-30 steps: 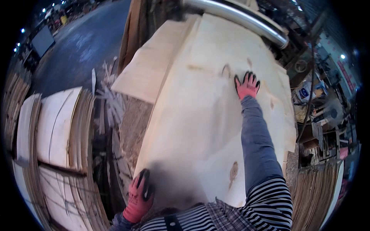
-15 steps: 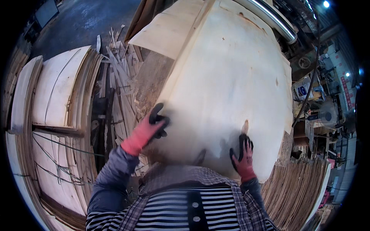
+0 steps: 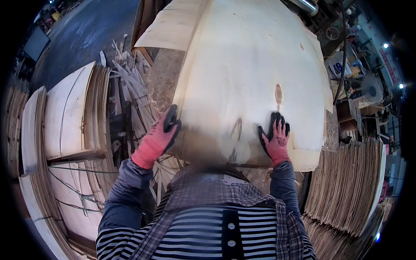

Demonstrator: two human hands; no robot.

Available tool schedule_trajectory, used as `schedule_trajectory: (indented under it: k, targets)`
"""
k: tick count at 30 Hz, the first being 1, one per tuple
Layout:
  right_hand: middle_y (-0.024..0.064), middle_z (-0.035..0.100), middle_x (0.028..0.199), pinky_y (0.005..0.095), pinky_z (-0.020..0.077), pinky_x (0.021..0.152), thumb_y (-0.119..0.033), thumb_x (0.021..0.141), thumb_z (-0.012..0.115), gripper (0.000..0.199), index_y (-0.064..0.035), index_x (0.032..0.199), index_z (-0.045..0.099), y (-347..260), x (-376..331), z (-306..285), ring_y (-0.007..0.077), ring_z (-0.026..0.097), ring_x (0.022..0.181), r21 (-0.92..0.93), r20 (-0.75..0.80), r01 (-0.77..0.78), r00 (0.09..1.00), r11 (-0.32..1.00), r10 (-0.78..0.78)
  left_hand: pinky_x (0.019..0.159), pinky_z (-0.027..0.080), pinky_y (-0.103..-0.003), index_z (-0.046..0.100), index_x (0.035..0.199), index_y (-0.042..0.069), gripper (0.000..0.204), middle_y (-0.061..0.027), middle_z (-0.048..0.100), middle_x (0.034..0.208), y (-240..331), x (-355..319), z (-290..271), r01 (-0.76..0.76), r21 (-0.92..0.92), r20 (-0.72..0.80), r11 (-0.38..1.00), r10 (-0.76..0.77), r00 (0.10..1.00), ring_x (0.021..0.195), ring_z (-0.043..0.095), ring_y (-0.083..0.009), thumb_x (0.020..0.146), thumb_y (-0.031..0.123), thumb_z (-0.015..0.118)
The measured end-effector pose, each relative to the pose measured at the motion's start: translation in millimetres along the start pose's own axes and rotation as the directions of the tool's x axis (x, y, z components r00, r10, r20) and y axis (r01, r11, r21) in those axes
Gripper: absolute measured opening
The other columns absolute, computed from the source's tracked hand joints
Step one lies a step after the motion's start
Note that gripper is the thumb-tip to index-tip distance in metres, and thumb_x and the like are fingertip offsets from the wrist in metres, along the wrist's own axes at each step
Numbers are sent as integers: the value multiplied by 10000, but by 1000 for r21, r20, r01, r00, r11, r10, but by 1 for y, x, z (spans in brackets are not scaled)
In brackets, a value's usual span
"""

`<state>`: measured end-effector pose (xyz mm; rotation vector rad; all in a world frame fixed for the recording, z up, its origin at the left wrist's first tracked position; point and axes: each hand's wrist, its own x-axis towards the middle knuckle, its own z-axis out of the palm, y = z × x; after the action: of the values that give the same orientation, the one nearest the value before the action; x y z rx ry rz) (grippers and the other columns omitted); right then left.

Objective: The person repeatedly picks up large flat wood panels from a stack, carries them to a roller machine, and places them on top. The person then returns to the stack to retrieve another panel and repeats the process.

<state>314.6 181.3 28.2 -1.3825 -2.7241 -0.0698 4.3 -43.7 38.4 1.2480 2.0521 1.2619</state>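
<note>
A large pale wood veneer sheet [image 3: 247, 65] lies in front of me, its near edge close to my waist. A brown knot [image 3: 278, 93] marks its right half, and dark streaks show near the front edge. My right hand [image 3: 276, 139], in a pink glove with black fingertips, rests flat on the sheet just below the knot, fingers spread. At the sheet's left edge is my left hand [image 3: 155, 139], gloved alike, with thumb and fingers apart. Whether its fingertips press on the edge I cannot tell.
Bundled veneer stacks [image 3: 65, 117] stand on the left, beside a heap of wood scraps [image 3: 132, 82]. At the right is a tall stack of sheets [image 3: 346, 186]. A metal roller [image 3: 305, 6] lies beyond the sheet; a fan [image 3: 372, 90] stands far right.
The sheet's near edge and its streaks have come into clearer view. My right hand appears higher in the picture, still spread on the sheet; my left hand stays by the left edge.
</note>
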Motion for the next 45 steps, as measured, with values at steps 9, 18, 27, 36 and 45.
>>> schedule_trajectory:
  k: [9, 18, 27, 36, 45]
  targets:
    - [211, 258, 1362, 503, 90, 1050, -499, 551, 705, 975, 27, 1282, 333, -32, -4, -19, 348, 198, 1279, 52, 226, 143, 962, 988, -151, 672, 420, -207, 508, 1131, 9, 358, 6, 566, 916, 23, 29, -4, 467, -469, 316, 749, -352, 881, 826, 508, -56, 837, 202, 576]
    - [153, 418, 1246, 514, 292, 957, -351, 446, 736, 775, -117, 1152, 520, 2, 14, -27, 362, 403, 1133, 31, -93, 431, 900, 902, -427, 799, 421, -266, 556, 1068, 2, 278, -47, 581, 1003, -5, 11, 9, -288, 25, -4, 957, 288, 958, 931, 528, -116, 863, 187, 524]
    - [122, 469, 1231, 420, 334, 948, -244, 645, 670, 678, -173, 1267, 412, 23, 224, -57, 301, 458, 1113, 27, -204, 342, 922, 939, -330, 788, 460, -304, 438, 1226, 28, 474, -150, 467, 1149, 50, 13, 21, 280, 170, -302, 945, -220, 927, 962, 533, -241, 784, 67, 604]
    - [115, 412, 1283, 440, 200, 1032, -365, 778, 558, 594, -131, 1293, 376, -27, 367, -13, 269, 353, 1202, 20, -425, -27, 905, 999, 33, 804, 473, -298, 358, 1270, 11, 581, -192, 400, 1242, 87, -17, 49, 160, 359, -85, 920, -139, 987, 1030, 508, -267, 740, -20, 594]
    - [209, 295, 1342, 484, 188, 1035, -317, 682, 679, 792, -16, 1310, 302, -14, 101, -19, 381, 267, 1236, 211, -44, 444, 894, 871, -446, 624, 490, -263, 295, 1312, 42, 616, -138, 525, 1099, 48, -10, 41, 494, -470, 165, 732, -476, 864, 765, 573, -198, 801, 172, 614]
